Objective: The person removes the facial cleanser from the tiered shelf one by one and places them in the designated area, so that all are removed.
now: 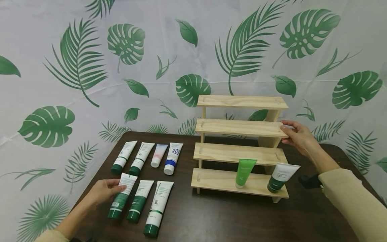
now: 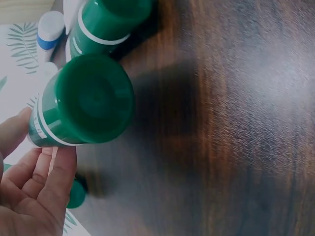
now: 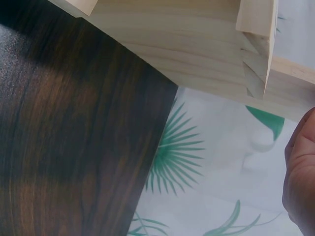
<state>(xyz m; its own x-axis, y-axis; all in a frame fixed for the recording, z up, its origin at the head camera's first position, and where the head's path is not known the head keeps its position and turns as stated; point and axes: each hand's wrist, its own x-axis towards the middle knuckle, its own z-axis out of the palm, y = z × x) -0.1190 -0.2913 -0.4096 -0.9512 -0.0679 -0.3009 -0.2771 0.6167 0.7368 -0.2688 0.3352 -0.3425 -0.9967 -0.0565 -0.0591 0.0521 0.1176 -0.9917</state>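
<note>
My left hand (image 1: 102, 192) pinches a white and green squeeze tube (image 1: 119, 201) at the left front of the table, thumb on its printed face. Seen in the left wrist view, the tube's round green cap (image 2: 96, 98) faces the camera, with thumb and fingers on either side of the body. On the right, my right hand (image 1: 300, 137) grips the right end of a tier of the stepped wooden display rack (image 1: 239, 127), the second from the top. A bright green tube (image 1: 245, 172) and a white tube with dark green cap (image 1: 282, 176) stand on the lowest tier.
Beside the held tube lie another white-green tube (image 1: 140, 200) and a longer white tube (image 1: 159, 206). Behind them is a row of several tubes, including a pink-blue one (image 1: 159, 155) and a blue-capped one (image 1: 173, 158). A leaf-patterned cloth (image 1: 163, 40) hangs behind the dark table (image 1: 217, 218).
</note>
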